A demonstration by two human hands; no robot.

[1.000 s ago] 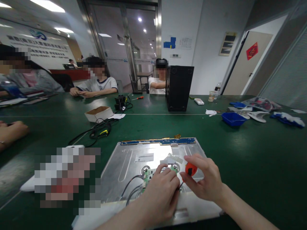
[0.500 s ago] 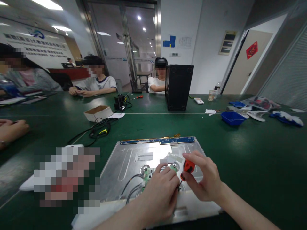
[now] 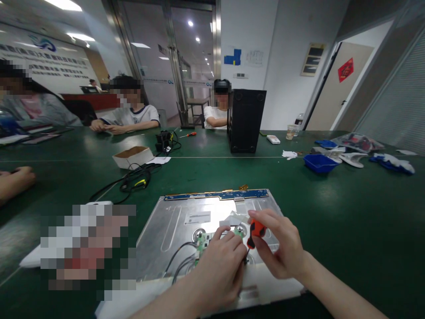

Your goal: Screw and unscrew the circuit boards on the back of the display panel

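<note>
A silver metal back panel [image 3: 186,219] of a display lies flat on the green table [image 3: 332,221] in front of me, with a blue circuit strip [image 3: 215,195] along its far edge. My right hand [image 3: 282,248] grips an orange-handled screwdriver [image 3: 255,230], its tip down near a small green circuit board [image 3: 203,241]. My left hand [image 3: 221,268] rests with curled fingers on that board, pressing it against the panel. Grey wires [image 3: 179,261] run from the board toward me.
A black computer case [image 3: 245,120] stands further back. A cardboard box [image 3: 133,157] and black cables [image 3: 136,179] lie at the left, a blue tray [image 3: 319,162] and gloves [image 3: 393,163] at the right. Other people sit across the table; another person's hand [image 3: 15,181] rests at far left.
The orange screwdriver handle has tilted and shifted slightly left in my right hand, turning. My left hand stays on the board.
</note>
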